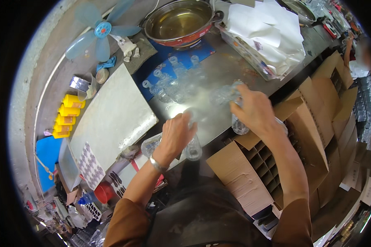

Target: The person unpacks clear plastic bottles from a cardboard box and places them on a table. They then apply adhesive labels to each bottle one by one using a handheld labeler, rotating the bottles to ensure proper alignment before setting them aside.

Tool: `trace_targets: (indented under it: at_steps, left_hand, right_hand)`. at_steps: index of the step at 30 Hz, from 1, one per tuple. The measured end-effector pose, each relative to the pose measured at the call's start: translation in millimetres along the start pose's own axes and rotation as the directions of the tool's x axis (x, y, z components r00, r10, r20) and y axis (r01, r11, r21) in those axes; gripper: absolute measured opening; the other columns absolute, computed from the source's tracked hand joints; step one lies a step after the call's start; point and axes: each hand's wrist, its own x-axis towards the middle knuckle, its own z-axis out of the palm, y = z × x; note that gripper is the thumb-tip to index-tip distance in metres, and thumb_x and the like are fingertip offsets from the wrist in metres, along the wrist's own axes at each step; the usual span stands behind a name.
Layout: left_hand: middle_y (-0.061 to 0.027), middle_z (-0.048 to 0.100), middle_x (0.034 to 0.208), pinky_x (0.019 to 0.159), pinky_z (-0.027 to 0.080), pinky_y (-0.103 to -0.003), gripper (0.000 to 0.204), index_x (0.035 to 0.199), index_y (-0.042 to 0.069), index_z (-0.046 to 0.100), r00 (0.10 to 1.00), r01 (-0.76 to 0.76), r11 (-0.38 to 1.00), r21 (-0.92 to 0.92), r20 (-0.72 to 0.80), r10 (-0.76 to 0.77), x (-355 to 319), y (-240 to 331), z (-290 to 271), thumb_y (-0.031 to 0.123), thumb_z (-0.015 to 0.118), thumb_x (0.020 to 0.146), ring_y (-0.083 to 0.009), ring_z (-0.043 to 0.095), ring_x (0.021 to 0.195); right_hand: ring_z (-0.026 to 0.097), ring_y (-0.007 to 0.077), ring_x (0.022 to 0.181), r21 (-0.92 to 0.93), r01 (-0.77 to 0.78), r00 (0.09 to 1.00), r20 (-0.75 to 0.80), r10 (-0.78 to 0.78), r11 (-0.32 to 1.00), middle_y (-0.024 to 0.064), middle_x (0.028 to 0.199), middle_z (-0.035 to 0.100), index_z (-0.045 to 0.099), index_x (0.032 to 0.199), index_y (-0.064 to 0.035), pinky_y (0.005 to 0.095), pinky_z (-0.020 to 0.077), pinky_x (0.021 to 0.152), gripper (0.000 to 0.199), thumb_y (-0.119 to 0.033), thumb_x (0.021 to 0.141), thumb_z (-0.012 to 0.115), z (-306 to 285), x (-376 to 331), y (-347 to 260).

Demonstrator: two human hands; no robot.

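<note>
My left hand (pixel 176 135) is closed around the upper part of a clear glass bottle (pixel 193 150) near the front edge of the metal table. Another clear glass piece (pixel 149 146) shows beside that wrist, partly hidden. Farther right, my right hand (pixel 254 109) grips a clear glass bottle (pixel 239 126) over the table's edge, its fingers curled at the top. More clear glass (pixel 222 96), smeared by motion, is just left of those fingers. Several clear bottles with narrow necks (pixel 165 84) stand or lean together on the table behind my hands.
Open cardboard boxes with dividers (pixel 257 164) stand at the right. A metal basin of liquid (pixel 179 22) and a box of white paper (pixel 268 29) are at the back. A fan (pixel 103 29), yellow bottles (pixel 68 115) and a pale board (pixel 111 111) occupy the left. Another person (pixel 360 57) is far right.
</note>
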Motion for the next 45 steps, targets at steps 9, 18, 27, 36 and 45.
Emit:
trace_targets:
  at_steps: [9, 18, 27, 36, 45]
  left_hand:
    - [-0.0250, 0.065, 0.074, 0.063, 0.051, -0.051, 0.027, 0.087, -0.003, 0.057, 0.993, 0.117, 0.992, -0.038, 0.014, -0.116, 46.7, -78.6, 35.6, 0.022, 0.068, 0.085, -0.0443, 0.064, 0.070]
    - [-0.0246, 0.066, 0.071, 0.065, 0.053, -0.050, 0.031, 0.093, -0.004, 0.060, 0.989, 0.123, 0.992, -0.028, 0.083, -0.120, 63.9, -83.5, 29.7, 0.023, 0.071, 0.084, -0.0430, 0.066, 0.071]
    - [-0.0245, 0.066, 0.071, 0.065, 0.053, -0.050, 0.034, 0.096, -0.003, 0.060, 0.994, 0.059, 0.998, 0.006, 0.090, -0.059, 47.5, -88.6, 27.7, 0.022, 0.076, 0.080, -0.0430, 0.067, 0.072]
    - [-0.0259, 0.066, 0.073, 0.067, 0.054, -0.050, 0.034, 0.098, -0.003, 0.062, 0.993, 0.024, 1.000, 0.020, 0.118, -0.026, 62.7, -80.0, 19.0, 0.022, 0.077, 0.080, -0.0439, 0.067, 0.074]
    - [-0.0257, 0.067, 0.075, 0.070, 0.054, -0.049, 0.036, 0.101, -0.003, 0.064, 0.980, 0.032, 0.996, 0.079, 0.192, -0.047, 71.3, -76.4, 17.5, 0.023, 0.077, 0.080, -0.0429, 0.068, 0.077]
  right_hand:
    - [0.065, 0.0474, 0.080, -0.067, -0.018, 0.982, 0.189, 0.030, 0.998, 0.0270, 0.079, 0.066, 0.058, 0.113, 0.0016, 0.0527, 0.0518, 0.071, 0.039, -0.019, 0.081, 0.069, 111.8, 78.5, -23.1]
    - [0.066, 0.0464, 0.086, -0.096, -0.013, 0.978, 0.204, 0.032, 0.995, 0.0289, 0.089, 0.068, 0.060, 0.116, 0.0021, 0.0500, 0.0528, 0.079, 0.040, -0.019, 0.084, 0.068, 115.8, 101.1, -34.5]
    - [0.068, 0.0401, 0.087, 0.039, -0.042, 0.998, 0.057, 0.040, 0.998, 0.0207, 0.096, 0.071, 0.064, 0.109, -0.0031, 0.0444, 0.0538, 0.078, 0.030, -0.019, 0.085, 0.069, 132.6, 67.2, -36.5]
    - [0.068, 0.0395, 0.089, 0.167, -0.002, 0.997, -0.070, 0.014, 0.986, 0.0181, 0.103, 0.071, 0.065, 0.108, -0.0047, 0.0432, 0.0543, 0.077, 0.030, -0.020, 0.083, 0.074, 157.1, 60.0, -22.1]
    - [0.068, 0.0248, 0.076, 0.347, 0.029, 0.958, -0.279, 0.074, 0.937, 0.0129, 0.093, 0.072, 0.066, 0.106, -0.0024, 0.0323, 0.0537, 0.071, 0.024, -0.017, 0.088, 0.073, 147.1, 64.4, -18.5]
